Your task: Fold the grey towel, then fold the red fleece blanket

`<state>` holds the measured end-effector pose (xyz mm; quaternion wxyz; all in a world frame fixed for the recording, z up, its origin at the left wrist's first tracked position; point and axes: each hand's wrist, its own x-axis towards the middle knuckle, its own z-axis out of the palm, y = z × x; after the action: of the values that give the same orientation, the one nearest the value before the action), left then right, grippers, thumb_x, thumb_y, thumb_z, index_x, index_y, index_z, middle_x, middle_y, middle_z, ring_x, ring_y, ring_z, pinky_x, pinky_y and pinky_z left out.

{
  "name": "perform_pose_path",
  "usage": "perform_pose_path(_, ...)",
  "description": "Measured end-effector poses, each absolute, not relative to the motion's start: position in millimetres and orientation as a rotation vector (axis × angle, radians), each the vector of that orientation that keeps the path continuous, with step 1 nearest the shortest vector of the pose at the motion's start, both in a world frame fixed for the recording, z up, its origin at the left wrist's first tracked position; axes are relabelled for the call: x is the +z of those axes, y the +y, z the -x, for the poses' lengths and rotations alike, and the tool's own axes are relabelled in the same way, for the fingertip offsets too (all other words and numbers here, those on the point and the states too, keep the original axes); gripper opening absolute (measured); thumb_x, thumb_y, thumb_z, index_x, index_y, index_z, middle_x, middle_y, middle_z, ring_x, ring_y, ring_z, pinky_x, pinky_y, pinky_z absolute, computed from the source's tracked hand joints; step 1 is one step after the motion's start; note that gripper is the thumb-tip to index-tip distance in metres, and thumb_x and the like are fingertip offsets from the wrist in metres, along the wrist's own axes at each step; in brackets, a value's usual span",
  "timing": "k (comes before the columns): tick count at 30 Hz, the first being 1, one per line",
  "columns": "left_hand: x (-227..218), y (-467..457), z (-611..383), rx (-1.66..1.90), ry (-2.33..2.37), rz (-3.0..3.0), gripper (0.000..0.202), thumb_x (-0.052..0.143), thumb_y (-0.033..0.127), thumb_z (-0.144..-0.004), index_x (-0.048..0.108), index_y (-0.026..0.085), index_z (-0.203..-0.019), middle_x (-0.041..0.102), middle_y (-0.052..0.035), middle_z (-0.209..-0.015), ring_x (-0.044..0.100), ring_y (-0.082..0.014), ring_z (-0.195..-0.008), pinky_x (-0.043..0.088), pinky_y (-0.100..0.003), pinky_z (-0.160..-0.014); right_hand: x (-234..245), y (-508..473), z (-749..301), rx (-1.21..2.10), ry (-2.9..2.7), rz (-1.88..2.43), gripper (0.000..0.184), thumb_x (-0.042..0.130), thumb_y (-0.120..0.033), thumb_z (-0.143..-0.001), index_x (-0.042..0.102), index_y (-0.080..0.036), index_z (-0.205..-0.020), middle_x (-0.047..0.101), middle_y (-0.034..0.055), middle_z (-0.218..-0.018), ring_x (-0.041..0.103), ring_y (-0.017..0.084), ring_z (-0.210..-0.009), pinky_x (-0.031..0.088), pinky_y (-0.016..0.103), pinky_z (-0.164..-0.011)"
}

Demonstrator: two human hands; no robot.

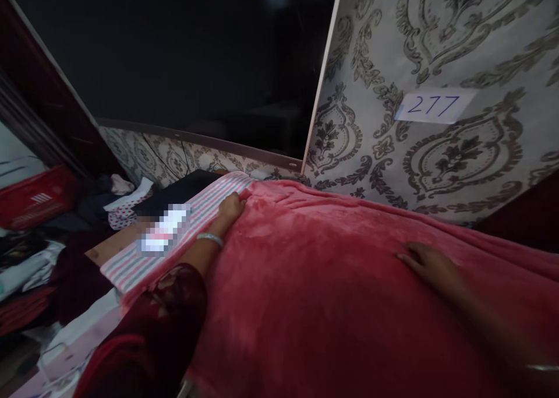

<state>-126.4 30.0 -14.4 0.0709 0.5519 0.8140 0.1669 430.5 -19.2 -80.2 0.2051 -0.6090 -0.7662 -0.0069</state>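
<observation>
A plush red blanket (314, 281) covers the bed across the middle and right of the view. My left hand (231, 205) reaches to its far left corner, fingers closed on the blanket's edge where it meets a pink and grey striped sheet (205, 211). A silver bangle (209, 238) sits on that wrist, and the sleeve is dark red. My right hand (425, 261) lies flat on the blanket further right, fingers stretched out and pressed on the fabric.
A wall with grey damask wallpaper (437, 48) stands behind the bed, with a white label reading 277 (432, 105). A large dark panel (196, 54) fills the back. Piled clothes (122, 200) and a red crate (35, 203) lie at the left.
</observation>
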Motion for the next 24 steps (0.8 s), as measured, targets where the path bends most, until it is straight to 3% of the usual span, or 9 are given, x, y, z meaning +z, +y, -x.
perform_pose_path(5,4,26,131,0.569,2.589,-1.733,0.043,0.044,0.04,-0.099,0.052,0.013,-0.131,0.069,-0.0232,-0.122,0.066,-0.035,-0.116,0.049,-0.04,-0.092,-45,-25,-414,-0.137,-1.942,1.696,0.046,0.037,-0.067,-0.089,0.057,-0.027,-0.082,0.07,0.015,-0.088,0.067,0.034,-0.083,0.053,0.046,-0.072)
perform_pose_path(10,37,47,154,0.644,2.7,-1.785,0.043,0.043,0.038,-0.099,0.052,0.014,-0.132,0.069,-0.0216,-0.125,0.067,-0.0351,-0.115,0.05,-0.042,-0.094,-10,9,-392,-0.161,-1.929,1.659,0.04,0.04,-0.064,-0.09,0.056,-0.029,-0.082,0.069,0.0149,-0.089,0.064,0.033,-0.084,0.05,0.045,-0.074)
perform_pose_path(18,-22,66,166,0.427,2.551,-1.745,0.044,0.047,0.043,-0.098,0.055,0.013,-0.128,0.068,-0.0224,-0.126,0.064,-0.0336,-0.121,0.049,-0.039,-0.097,-99,40,-391,0.053,-1.86,1.822,0.046,0.046,-0.063,-0.082,0.066,-0.021,-0.083,0.073,0.0122,-0.085,0.067,0.031,-0.077,0.051,0.041,-0.066)
perform_pose_path(24,-19,68,177,0.425,2.47,-1.703,0.048,0.049,0.044,-0.097,0.054,0.011,-0.13,0.065,-0.0235,-0.131,0.062,-0.0323,-0.123,0.049,-0.036,-0.096,-104,46,-401,0.066,-1.957,1.783,0.042,0.048,-0.056,-0.083,0.069,-0.02,-0.087,0.074,0.0142,-0.086,0.069,0.032,-0.078,0.054,0.042,-0.068)
